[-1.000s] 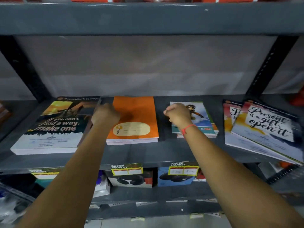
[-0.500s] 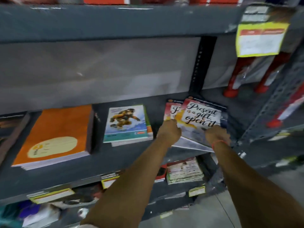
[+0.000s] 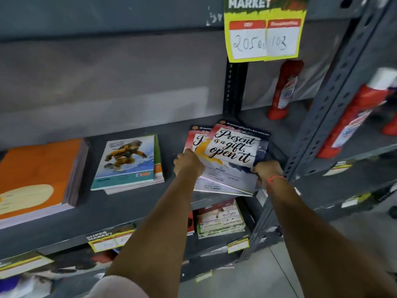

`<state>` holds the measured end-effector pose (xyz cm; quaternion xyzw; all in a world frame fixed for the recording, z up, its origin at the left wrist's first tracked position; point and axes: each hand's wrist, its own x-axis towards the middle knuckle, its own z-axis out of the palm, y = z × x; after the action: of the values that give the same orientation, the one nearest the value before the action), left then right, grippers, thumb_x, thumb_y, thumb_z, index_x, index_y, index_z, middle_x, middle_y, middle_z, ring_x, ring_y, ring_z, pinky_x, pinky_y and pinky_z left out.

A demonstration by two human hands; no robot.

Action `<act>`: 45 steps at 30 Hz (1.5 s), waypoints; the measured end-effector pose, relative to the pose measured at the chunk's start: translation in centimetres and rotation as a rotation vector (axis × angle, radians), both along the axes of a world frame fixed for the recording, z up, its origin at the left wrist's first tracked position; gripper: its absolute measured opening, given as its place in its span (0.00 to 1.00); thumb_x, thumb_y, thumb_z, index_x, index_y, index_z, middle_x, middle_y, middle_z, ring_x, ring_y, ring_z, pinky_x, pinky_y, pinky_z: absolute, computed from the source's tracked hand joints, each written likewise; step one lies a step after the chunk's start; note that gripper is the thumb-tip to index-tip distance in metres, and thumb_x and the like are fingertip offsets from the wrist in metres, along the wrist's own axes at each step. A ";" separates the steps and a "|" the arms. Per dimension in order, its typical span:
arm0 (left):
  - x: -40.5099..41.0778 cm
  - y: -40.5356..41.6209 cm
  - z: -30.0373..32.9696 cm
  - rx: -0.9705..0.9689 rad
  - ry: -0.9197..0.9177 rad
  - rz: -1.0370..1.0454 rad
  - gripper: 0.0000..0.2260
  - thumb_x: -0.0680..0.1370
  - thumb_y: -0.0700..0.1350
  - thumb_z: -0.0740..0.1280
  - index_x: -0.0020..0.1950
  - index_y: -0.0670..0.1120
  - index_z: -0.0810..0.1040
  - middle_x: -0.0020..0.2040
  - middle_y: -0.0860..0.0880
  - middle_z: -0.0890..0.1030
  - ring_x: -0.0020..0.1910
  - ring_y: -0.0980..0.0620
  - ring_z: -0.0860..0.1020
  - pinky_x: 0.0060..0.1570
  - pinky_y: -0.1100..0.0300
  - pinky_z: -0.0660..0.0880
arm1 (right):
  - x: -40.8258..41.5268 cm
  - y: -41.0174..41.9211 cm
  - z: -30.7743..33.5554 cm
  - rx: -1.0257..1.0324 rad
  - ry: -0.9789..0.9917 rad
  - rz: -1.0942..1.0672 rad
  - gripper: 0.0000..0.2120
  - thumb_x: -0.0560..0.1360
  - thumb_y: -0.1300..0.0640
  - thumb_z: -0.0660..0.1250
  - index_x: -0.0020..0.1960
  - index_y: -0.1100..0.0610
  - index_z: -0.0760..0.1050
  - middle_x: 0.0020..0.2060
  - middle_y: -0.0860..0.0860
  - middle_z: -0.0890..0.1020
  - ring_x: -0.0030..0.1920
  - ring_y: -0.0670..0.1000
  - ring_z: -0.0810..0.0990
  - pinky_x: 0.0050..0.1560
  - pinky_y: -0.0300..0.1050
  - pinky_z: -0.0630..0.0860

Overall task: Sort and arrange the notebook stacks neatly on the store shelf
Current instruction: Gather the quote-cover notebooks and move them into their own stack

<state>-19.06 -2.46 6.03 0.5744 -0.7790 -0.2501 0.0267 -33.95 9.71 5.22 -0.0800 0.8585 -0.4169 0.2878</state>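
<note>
1. Grey metal shelving unit [image 3: 111, 214] w/ slotted uprights; dark rear post [image 3: 233, 87] at back, perforated grey post [image 3: 335, 89] at right front.
2. Back panel [image 3: 111, 82] behind shelf is plain grey, dull, lightly scuffed.
3. Upper shelf edge [image 3: 107, 16] runs across top, w/ white scratch marks.
4. Yellow price tag [image 3: 265, 29] hangs from that edge, handwritten "205 Rs" & "103".
5. Floor [image 3: 285, 269] at bottom right is pale grey tile.
6. Light is dim, even, no hard shadows.
</note>
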 end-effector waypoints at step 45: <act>70.9 -14.7 4.5 -0.039 0.206 0.741 0.18 0.74 0.38 0.64 0.27 0.44 0.61 0.28 0.46 0.62 0.29 0.49 0.62 0.38 0.54 0.63 | 63.7 -26.6 3.0 -0.326 0.041 0.672 0.07 0.68 0.64 0.71 0.35 0.60 0.74 0.37 0.55 0.78 0.40 0.52 0.76 0.41 0.40 0.68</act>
<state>51.82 -17.18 10.51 0.7882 -0.5166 -0.2649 0.2044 29.75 -16.89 8.17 -0.4102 0.7124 -0.4286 0.3748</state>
